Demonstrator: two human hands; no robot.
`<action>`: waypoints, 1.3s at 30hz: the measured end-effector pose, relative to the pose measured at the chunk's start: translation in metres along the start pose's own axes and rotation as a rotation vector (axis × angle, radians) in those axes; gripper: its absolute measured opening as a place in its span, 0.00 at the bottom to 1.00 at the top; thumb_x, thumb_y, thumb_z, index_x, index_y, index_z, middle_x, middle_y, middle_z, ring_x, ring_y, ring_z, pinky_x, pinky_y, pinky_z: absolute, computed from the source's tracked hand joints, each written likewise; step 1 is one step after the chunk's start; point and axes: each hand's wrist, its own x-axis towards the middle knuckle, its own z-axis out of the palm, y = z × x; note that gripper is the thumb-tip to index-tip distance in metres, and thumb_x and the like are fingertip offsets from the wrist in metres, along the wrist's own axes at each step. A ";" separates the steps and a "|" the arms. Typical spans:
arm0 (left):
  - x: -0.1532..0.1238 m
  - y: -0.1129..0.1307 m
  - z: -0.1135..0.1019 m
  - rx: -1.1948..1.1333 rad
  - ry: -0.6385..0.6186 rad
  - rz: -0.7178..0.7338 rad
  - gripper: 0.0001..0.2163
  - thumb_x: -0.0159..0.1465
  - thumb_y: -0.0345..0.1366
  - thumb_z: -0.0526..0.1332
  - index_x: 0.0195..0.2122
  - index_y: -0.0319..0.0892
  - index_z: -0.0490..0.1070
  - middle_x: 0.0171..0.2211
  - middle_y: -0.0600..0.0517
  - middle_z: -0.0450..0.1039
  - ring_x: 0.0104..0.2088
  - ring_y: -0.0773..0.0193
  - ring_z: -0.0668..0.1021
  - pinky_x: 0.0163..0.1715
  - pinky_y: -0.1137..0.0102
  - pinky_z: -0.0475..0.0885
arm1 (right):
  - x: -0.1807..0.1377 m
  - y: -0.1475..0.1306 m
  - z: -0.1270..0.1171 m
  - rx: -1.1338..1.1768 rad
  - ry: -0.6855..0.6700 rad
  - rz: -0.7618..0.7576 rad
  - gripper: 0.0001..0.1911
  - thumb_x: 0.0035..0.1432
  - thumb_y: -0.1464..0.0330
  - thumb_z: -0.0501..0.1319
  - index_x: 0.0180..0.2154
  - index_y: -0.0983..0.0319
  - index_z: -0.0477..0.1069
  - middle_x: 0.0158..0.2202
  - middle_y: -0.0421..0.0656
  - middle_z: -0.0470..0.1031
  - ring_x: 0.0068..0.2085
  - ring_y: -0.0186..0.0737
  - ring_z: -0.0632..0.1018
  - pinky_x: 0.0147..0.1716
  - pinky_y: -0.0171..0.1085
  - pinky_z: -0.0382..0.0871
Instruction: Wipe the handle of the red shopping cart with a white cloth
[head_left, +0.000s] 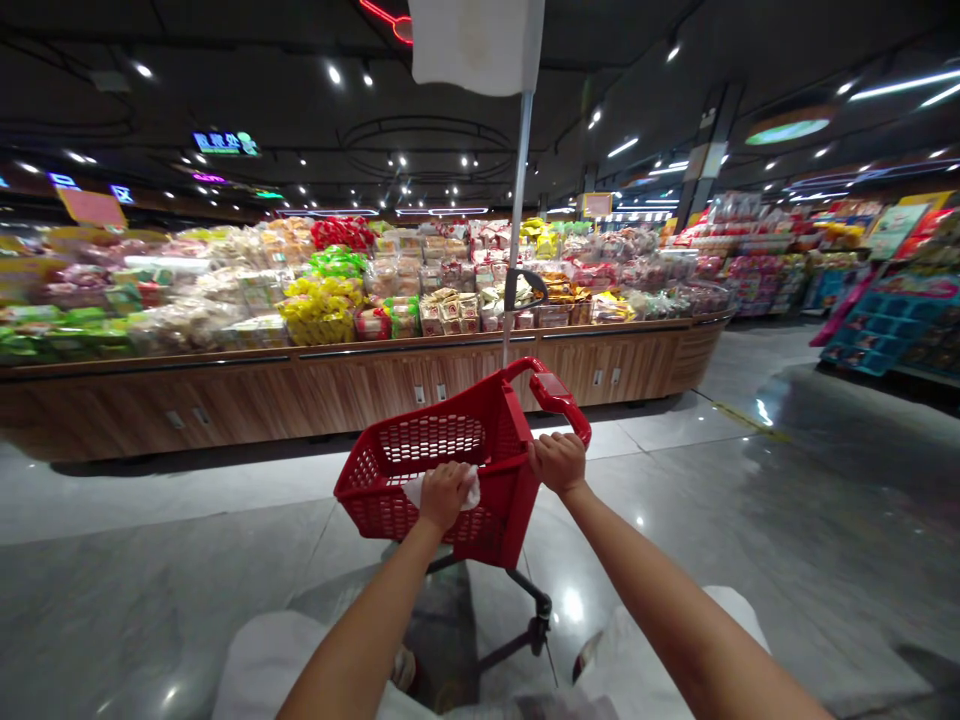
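Note:
A small red shopping cart (pixel 420 445) stands in front of me, tilted to the left. My left hand (pixel 444 495) is closed over the basket's near rim and clutches a crumpled white piece of paper or cloth (pixel 471 488). My right hand (pixel 557 462) is wrapped round the cart's red handle (pixel 553 392) at its right end. The basket looks empty. A thin pole (pixel 519 190) with a white flag on top rises from the cart.
A long wooden display counter (pixel 360 385) piled with packaged snacks runs across the aisle ahead. More shelves with goods (pixel 750 265) and blue crates (pixel 877 330) stand at the right. The floor (pixel 787 520) is glossy grey tile.

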 end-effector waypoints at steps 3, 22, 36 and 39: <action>0.017 0.038 -0.006 -0.066 0.007 0.051 0.15 0.70 0.43 0.47 0.49 0.46 0.69 0.42 0.49 0.75 0.42 0.58 0.73 0.39 0.65 0.63 | 0.000 -0.002 0.002 0.009 -0.005 0.029 0.19 0.63 0.67 0.52 0.21 0.60 0.69 0.21 0.40 0.69 0.27 0.35 0.65 0.33 0.39 0.48; 0.005 0.006 -0.007 -0.010 -0.024 -0.018 0.14 0.70 0.43 0.48 0.44 0.45 0.71 0.39 0.49 0.75 0.40 0.59 0.74 0.38 0.66 0.62 | 0.000 -0.001 0.003 -0.015 0.027 0.001 0.18 0.62 0.67 0.53 0.20 0.60 0.69 0.21 0.39 0.69 0.27 0.36 0.66 0.33 0.40 0.50; 0.008 0.011 -0.001 0.017 0.006 -0.025 0.16 0.70 0.44 0.47 0.41 0.44 0.72 0.37 0.49 0.75 0.39 0.59 0.74 0.37 0.67 0.61 | 0.000 0.004 0.004 -0.011 0.025 -0.058 0.19 0.63 0.66 0.53 0.20 0.59 0.67 0.20 0.38 0.67 0.26 0.35 0.65 0.32 0.40 0.51; -0.008 -0.030 -0.004 0.075 -0.023 -0.055 0.15 0.70 0.44 0.48 0.43 0.44 0.72 0.38 0.49 0.75 0.40 0.59 0.73 0.37 0.67 0.62 | 0.000 0.002 0.007 0.012 0.029 -0.046 0.18 0.62 0.67 0.54 0.20 0.59 0.67 0.20 0.38 0.68 0.26 0.36 0.66 0.32 0.40 0.51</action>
